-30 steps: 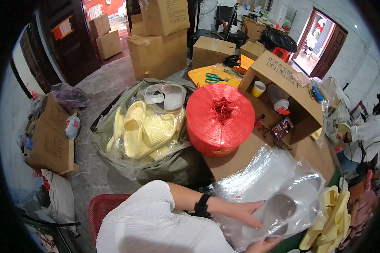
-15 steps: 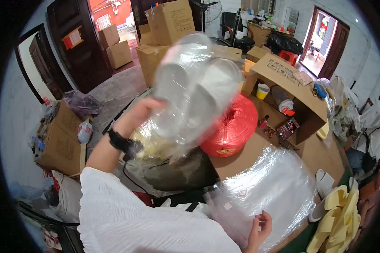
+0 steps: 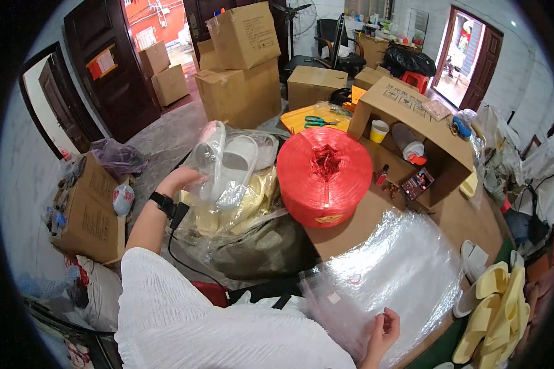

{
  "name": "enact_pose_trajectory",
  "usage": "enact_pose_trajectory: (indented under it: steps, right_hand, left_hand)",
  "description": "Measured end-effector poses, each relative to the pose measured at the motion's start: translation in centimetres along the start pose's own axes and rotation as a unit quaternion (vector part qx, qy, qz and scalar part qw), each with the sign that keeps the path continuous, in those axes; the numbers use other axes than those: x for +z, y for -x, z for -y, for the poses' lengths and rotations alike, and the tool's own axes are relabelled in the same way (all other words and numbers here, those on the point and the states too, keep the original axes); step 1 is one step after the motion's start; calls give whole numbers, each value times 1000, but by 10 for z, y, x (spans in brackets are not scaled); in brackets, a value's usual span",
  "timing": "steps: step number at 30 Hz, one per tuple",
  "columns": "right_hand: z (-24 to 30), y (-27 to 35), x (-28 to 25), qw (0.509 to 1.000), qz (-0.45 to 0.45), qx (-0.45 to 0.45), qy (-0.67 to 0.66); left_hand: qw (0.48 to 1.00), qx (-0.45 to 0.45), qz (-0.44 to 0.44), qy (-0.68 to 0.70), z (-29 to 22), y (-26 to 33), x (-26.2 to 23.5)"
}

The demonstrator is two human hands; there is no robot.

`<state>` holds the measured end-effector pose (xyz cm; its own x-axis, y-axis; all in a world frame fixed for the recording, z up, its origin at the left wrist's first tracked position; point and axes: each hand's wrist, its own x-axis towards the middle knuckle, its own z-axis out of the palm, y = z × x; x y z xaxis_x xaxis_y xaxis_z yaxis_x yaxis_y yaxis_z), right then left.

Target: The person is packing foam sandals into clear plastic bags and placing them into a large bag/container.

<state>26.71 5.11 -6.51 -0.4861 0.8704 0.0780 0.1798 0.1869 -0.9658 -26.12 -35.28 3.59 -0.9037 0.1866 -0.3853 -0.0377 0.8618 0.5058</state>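
Note:
My left hand (image 3: 183, 178) is closed on the edge of a clear plastic bag with a pair of white slippers (image 3: 237, 161) inside. That bag rests on a heap of other bagged slippers, pale yellow ones (image 3: 240, 206) among them, on top of a dark olive sack (image 3: 252, 249). Some of my fingers are hidden by the bag. My right hand (image 3: 385, 332) hangs over a stack of flat clear plastic bags (image 3: 394, 277), its fingers loosely bent and apart, with nothing visible in them. Between the two hands, further off, stands a big roll of red plastic twine (image 3: 326, 206).
An open carton (image 3: 452, 147) on its side holds a yellow-white cup (image 3: 381, 131), a tumbler and a phone (image 3: 419, 186). Green-handled scissors (image 3: 320, 122) lie behind the twine. Yellow slippers (image 3: 489, 313) are at the right. A black cable (image 3: 175, 218) hangs near my left wrist. Cartons (image 3: 243, 92) stand behind.
My left hand has lowered the bagged white slippers, moving left, from in front of the twine onto the heap. My right hand has barely moved.

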Motion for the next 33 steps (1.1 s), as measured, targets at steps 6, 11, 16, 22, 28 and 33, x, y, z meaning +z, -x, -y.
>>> enact_pose_trajectory:
  steps: [6,11,16,22,28,33]
  right_hand:
    - [2,2,-2,999,-22,-9,32]
    - [-3,5,-12,997,-30,-23,60]
    - [0,10,-19,995,-62,-7,72]
    - [-3,21,-25,992,-98,27,70]
    - [34,35,-66,967,-180,9,179]
    - [24,80,-160,822,-409,55,393]
  left_hand:
    - [920,-73,-237,-303,-75,55,2]
    - [882,230,-309,-272,-139,117,42]
    - [845,511,9,-158,-200,187,119]
    - [707,638,296,-81,-213,192,256]
    - [635,739,209,-87,-263,180,346]
    - [630,744,206,-89,-260,172,395]
